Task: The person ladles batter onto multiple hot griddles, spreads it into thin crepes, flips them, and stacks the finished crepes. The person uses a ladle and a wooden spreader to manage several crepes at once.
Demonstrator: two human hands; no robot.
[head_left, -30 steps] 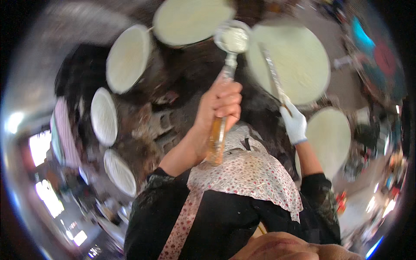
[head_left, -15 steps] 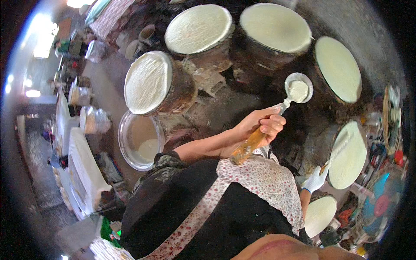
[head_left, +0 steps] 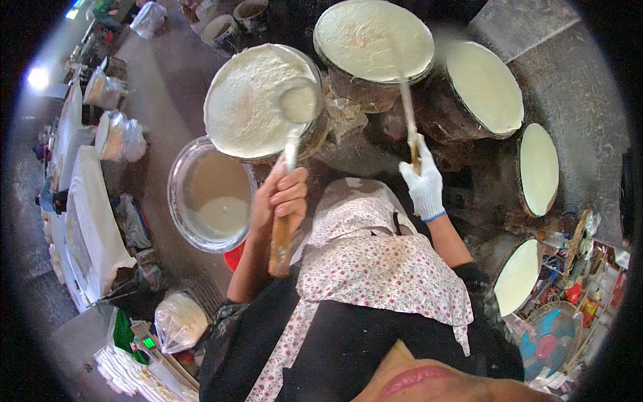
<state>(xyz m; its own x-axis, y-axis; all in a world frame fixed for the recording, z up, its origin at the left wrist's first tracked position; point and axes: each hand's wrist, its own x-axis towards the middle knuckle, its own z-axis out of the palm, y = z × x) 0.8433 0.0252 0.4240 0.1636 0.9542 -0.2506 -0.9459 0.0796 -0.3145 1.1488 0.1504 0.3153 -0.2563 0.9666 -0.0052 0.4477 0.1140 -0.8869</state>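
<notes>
My bare left hand (head_left: 284,194) is closed round the worn wooden handle of a metal ladle (head_left: 297,100), whose blurred bowl is over the white batter on a round griddle (head_left: 234,94). My right hand (head_left: 422,181), in a white glove, grips a long flat spatula (head_left: 408,110) by its wooden handle. The spatula's blade points up toward a second batter-coated griddle (head_left: 368,33) at the back; its tip is smeared by motion, so contact is unclear. Left of my left hand stands a clear-rimmed tub (head_left: 181,194) with pale batter in it.
Several more coated round griddles (head_left: 482,87) curve round to my right, with a fan (head_left: 549,342) at lower right. At left are a cloth-covered table (head_left: 100,221) and bagged bundles (head_left: 181,318). Small buckets (head_left: 221,30) stand at the back.
The view has swung round. My left hand has carried the ladle leftward, over the front griddle. My right hand has moved the spatula from a right-side griddle up toward the middle back one.
</notes>
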